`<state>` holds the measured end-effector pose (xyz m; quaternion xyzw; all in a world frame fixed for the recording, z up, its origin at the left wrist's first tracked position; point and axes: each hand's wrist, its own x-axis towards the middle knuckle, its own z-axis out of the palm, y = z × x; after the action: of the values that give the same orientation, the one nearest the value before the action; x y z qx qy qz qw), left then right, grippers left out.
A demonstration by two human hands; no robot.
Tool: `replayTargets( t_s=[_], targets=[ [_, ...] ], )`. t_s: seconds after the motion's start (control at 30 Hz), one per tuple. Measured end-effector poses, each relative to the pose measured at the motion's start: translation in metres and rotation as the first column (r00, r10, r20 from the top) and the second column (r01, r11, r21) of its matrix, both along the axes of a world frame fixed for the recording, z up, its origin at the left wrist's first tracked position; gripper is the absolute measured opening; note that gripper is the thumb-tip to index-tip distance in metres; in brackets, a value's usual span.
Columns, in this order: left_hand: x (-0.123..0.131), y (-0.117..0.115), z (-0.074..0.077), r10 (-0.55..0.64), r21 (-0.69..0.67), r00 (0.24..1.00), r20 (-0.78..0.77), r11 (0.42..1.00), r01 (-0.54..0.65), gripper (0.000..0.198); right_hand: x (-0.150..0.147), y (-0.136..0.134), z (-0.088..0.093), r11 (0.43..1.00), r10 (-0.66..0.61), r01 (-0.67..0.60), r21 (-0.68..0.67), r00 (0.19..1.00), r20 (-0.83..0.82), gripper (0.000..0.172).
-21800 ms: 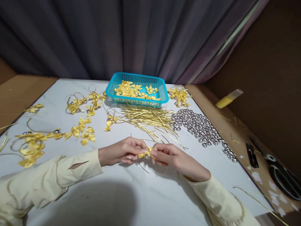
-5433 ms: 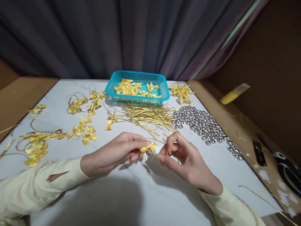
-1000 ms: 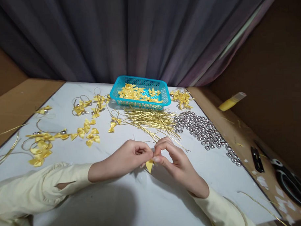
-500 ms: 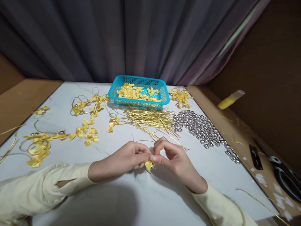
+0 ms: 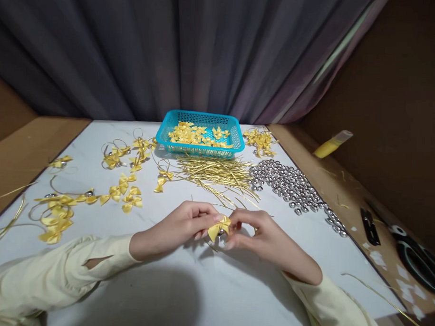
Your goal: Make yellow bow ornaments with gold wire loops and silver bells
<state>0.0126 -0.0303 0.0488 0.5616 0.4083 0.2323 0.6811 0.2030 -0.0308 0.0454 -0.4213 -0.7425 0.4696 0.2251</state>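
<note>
A small yellow ribbon bow is pinched between my two hands just above the white table, near its middle. My left hand grips the bow from the left with closed fingers. My right hand pinches it from the right, fingers curled. A small silver bell shows dimly under the bow. Thin gold wire ends stick out near my fingers. Both arms wear pale yellow sleeves.
A blue basket of yellow bows stands at the back. In front of it lie gold wires, with silver bells to the right. Finished bows are scattered on the left. Scissors and a yellow tube lie at the right.
The bow has turned from hanging down below my fingertips to lying spread out between both hands. My right hand has lowered and shifted slightly right.
</note>
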Motion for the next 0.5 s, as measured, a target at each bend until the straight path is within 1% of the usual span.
replayTargets(
  t_s=[0.07, 0.13, 0.3, 0.37, 0.43, 0.5],
  targets=[
    [0.0, 0.0, 0.001, -0.005, 0.018, 1.0, -0.014, 1.0, 0.005, 0.029, 0.001, -0.002, 0.002, 0.997, 0.06, -0.061, 0.048, 0.998, 0.026, 0.029],
    [0.0, 0.0, 0.001, -0.011, 0.031, 1.0, -0.024, 0.999, 0.011, 0.029, 0.002, -0.003, 0.003, 0.993, 0.096, -0.098, 0.072, 0.995, 0.033, 0.032],
    [-0.001, 0.0, -0.001, 0.014, 0.015, 1.0, -0.016, 1.0, -0.013, 0.028, 0.012, 0.0, 0.007, 0.988, 0.1, -0.107, 0.109, 0.992, 0.071, 0.041],
    [-0.002, 0.001, -0.001, 0.047, -0.036, 0.999, 0.011, 0.998, -0.047, 0.027, 0.02, 0.003, 0.01, 0.985, 0.109, -0.12, 0.123, 0.989, 0.097, 0.044],
    [-0.002, 0.001, -0.001, 0.08, -0.128, 0.995, 0.056, 0.989, -0.073, 0.025, 0.027, 0.006, 0.013, 0.984, 0.119, -0.134, 0.12, 0.985, 0.126, 0.045],
    [-0.002, 0.002, 0.0, 0.092, -0.225, 0.989, 0.117, 0.972, -0.064, 0.025, 0.034, 0.011, 0.016, 0.985, 0.112, -0.131, 0.114, 0.981, 0.157, 0.042]
  ],
)
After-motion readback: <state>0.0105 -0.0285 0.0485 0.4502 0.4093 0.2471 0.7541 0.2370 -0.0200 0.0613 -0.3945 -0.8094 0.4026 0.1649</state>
